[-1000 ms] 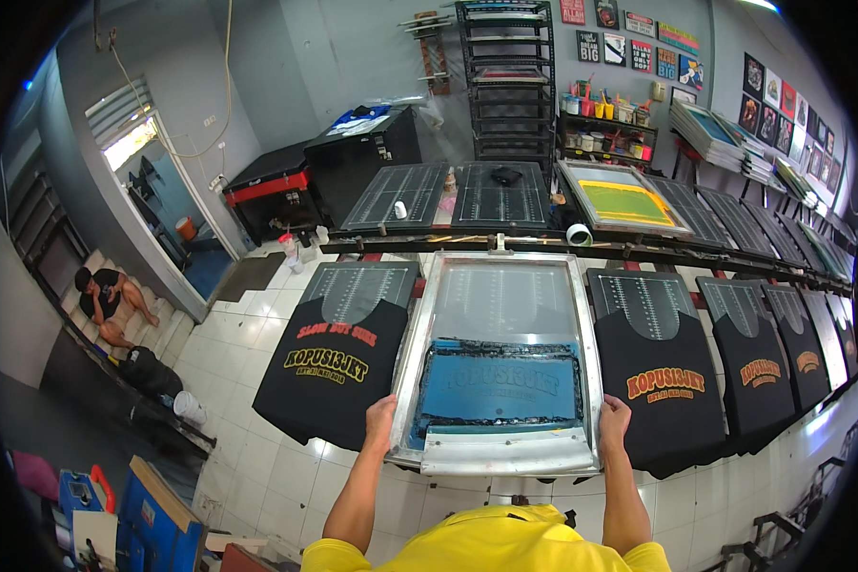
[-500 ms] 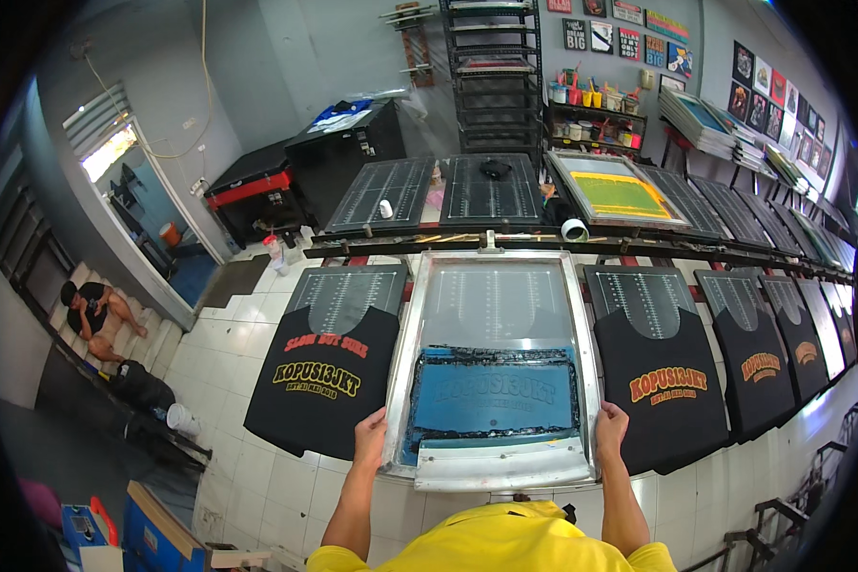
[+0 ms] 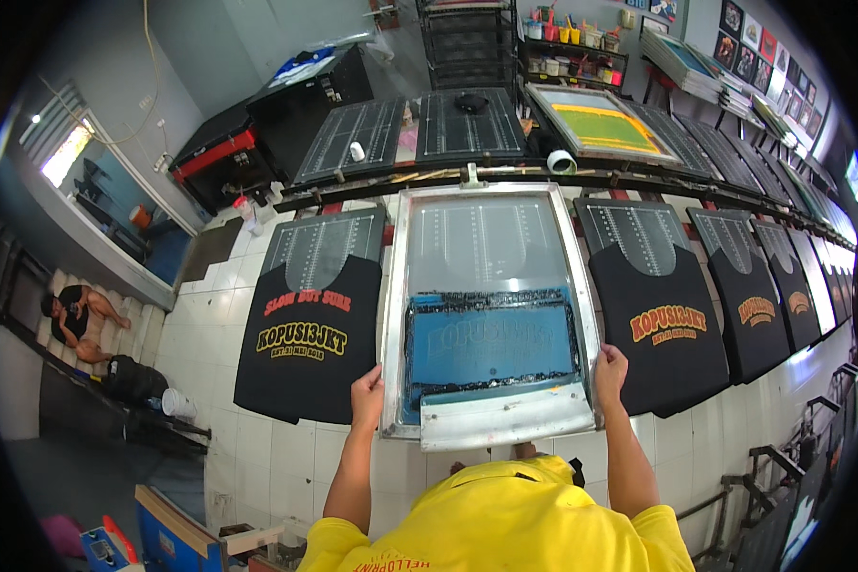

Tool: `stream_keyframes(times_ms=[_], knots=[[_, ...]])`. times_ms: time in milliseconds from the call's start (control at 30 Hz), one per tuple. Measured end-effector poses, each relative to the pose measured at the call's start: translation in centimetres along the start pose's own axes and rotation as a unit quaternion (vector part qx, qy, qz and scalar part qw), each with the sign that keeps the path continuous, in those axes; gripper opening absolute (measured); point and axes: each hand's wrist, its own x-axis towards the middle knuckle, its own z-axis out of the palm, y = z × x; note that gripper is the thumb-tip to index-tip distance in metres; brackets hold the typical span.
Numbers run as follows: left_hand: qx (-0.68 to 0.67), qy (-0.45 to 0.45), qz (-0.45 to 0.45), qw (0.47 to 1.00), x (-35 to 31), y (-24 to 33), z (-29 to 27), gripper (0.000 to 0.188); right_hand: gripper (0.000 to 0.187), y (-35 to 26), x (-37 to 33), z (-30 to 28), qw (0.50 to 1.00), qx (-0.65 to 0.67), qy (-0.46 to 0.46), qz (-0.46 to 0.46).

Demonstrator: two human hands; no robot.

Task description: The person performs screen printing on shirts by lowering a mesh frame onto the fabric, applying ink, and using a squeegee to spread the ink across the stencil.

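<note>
A silver-edged screen printing frame (image 3: 398, 267) lies in front of me over a board, its mesh pale at the far end. Dark tape borders the blue near part of the mesh (image 3: 491, 345), where faint lettering shows. My left hand (image 3: 367, 393) is closed on the frame's left rail near its front corner. On the opposite rail, my right hand (image 3: 610, 374) grips at about the same level. A broad silver squeegee-like bar (image 3: 505, 417) lies slightly askew across the frame's near end, between my hands, touched by neither.
Black printed T-shirts (image 3: 300, 381) (image 3: 663, 377) lie on boards at both sides, with more toward the right. Behind a rail (image 3: 353, 191) stand further boards and a yellow-green screen (image 3: 601, 126). A person (image 3: 84, 319) sits on steps at left.
The whole view has tilted, so things stand higher in the picture. Both hands keep their grip on the frame, and the silver bar still lies at its near end.
</note>
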Motion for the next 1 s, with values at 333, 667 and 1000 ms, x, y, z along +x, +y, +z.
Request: stream_keyframes(times_ms=[333,667,1000], knots=[[-0.013,-0.040,0.049,0.998,-7.5,6.2,-1.2,0.024,0.050,-12.6,-9.7,-3.5,0.813,-0.230,-0.350,-0.405],[-0.042,-0.454,-0.196,0.868,-15.4,2.7,6.4,0.043,0.040,-15.8,-9.6,-0.1,0.701,-0.375,-0.394,-0.461],[-0.288,-0.365,-0.345,0.815,-15.1,0.1,10.8,0.038,0.035,-14.6,-11.5,-0.4,0.715,-0.331,-0.325,-0.523]])
